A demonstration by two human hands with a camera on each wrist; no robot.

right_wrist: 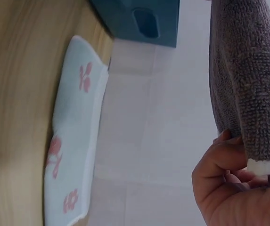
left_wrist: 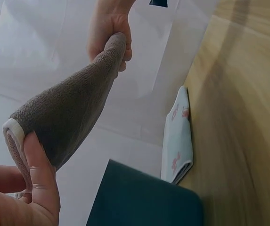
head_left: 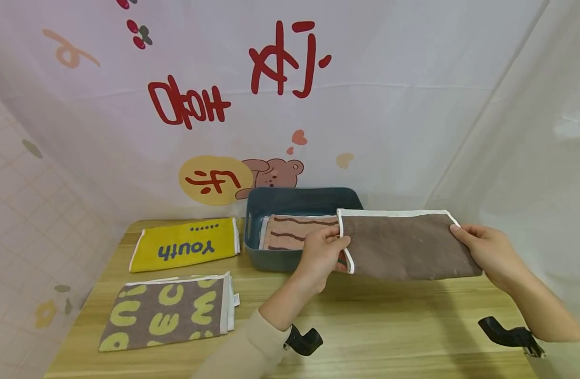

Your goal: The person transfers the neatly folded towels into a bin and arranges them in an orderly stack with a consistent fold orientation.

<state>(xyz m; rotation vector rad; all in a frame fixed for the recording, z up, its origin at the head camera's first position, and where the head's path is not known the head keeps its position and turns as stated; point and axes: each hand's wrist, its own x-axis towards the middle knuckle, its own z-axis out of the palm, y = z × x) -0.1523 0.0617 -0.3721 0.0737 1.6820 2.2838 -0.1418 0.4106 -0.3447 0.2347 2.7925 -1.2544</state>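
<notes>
Ok so the left hand (head_left: 318, 252) and right hand (head_left: 491, 250) each have a thumb-and-finger pinch on one end of the brown towel (head_left: 408, 245), spread between them above the table (head_left: 365, 337). Teal bin (head_left: 271, 260) sits just beyond the left hand, yellow towel (head_left: 185, 253) off to that hand's left.

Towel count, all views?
5: yellow towel, lettered towel left of bin; striped towel inside; floral towel right; brown towel between left hand and right hand. Bin may hide more.
</notes>
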